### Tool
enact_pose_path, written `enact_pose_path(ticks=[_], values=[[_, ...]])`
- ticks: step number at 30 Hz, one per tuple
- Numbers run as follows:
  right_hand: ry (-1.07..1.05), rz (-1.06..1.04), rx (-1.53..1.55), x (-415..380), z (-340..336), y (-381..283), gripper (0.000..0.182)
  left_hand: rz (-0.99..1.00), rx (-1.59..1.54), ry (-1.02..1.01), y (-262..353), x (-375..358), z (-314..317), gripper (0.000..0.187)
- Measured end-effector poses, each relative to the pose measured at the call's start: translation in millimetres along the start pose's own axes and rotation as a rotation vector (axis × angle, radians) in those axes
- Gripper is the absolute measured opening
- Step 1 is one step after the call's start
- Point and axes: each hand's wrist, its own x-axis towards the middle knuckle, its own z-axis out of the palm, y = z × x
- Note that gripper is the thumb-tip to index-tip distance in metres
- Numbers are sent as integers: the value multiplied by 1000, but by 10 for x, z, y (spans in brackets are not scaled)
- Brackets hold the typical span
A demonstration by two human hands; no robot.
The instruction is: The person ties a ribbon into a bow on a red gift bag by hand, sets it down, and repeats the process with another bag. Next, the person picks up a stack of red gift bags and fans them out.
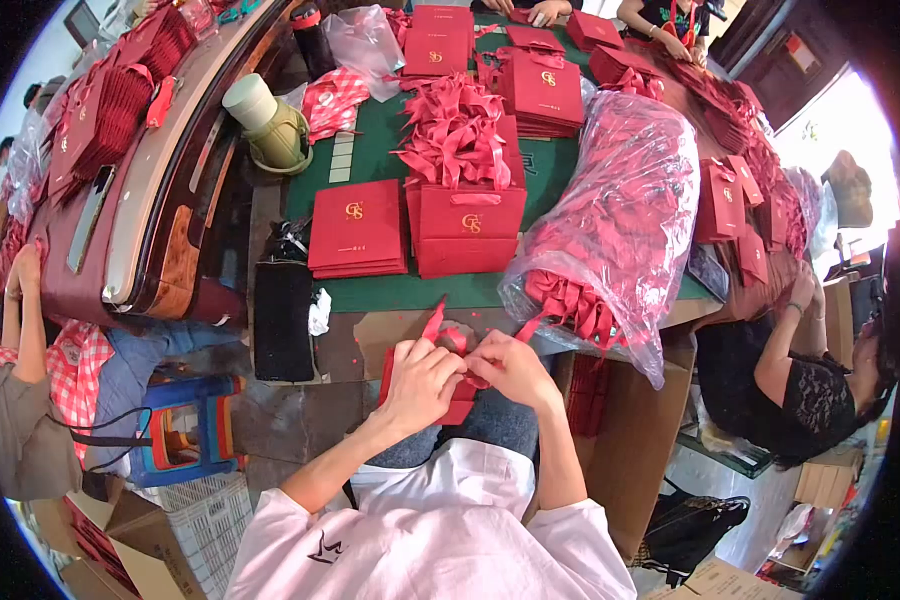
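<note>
Close together over my lap, my left hand [420, 385] and my right hand [511, 369] have their fingers bent in a pinch on a red ribbon. One ribbon end [434, 321] sticks up above my left hand, and another [530, 327] slants up past my right. Beneath the hands a red paper bag [458, 411] rests on my legs, partly covered by my fingers. Exactly where the ribbon meets the bag is hidden. Ahead on the table, a block of red bags [467, 243] carries a heap of loose red ribbons [457, 130].
A stack of flat red bags [358, 228] lies left of the ribbon heap. On its right is a clear plastic sack [630, 170] full of ribbons. A green flask [270, 125] stands far left. A cardboard box [620, 440] is beside my right leg. Other people sit around.
</note>
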Motion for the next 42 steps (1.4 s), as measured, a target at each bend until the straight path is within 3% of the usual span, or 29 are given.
enact_pose_path(ticks=[4,8,17,19,24,27,29,34,42], values=[[-148,36,253,88,-59,92,10,111,89,42,10,-6,17,14],[-150,57,257,123,6,136,10,134,107,44,-7,-6,18,10],[164,317,726,144,166,108,11,32,22,37,23,122,-47,16],[341,217,536,113,205,150,12,25,-10,29,37,163,-71,16],[470,178,331,112,95,53,13,22,-74,15,88,225,-85,15],[493,104,173,24,-58,-91,15,-74,-93,-30,51,266,-101,14],[321,-46,-499,-101,-192,-114,15,-94,-60,78,-33,281,-90,14],[233,-132,-442,-351,-299,-327,18,-175,-1,89,-203,361,-13,14],[182,27,-442,-602,-294,-388,12,-188,106,125,-401,343,108,18]])
